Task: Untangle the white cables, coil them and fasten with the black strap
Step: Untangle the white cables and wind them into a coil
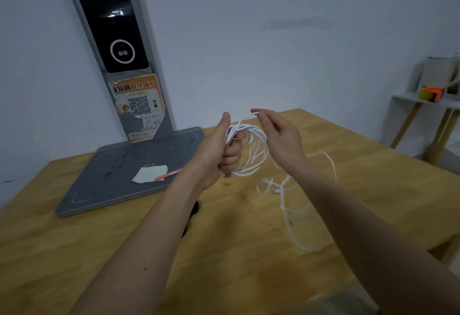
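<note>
Cables number two: one white coil (251, 150) gripped in the left hand (221, 150) above the wooden table (99, 252), its top loop pinched by the right hand (278, 138). One loose white cable (286, 205) lies on the table beside them; one black strap (194, 209) peeks from under the left forearm.

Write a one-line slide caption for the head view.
Left hand grips coiled white cable; right hand pinches its top loop above the wooden table.

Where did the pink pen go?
The pink pen lies on the grey stand base, left of the left hand, beside a white paper scrap.
</note>
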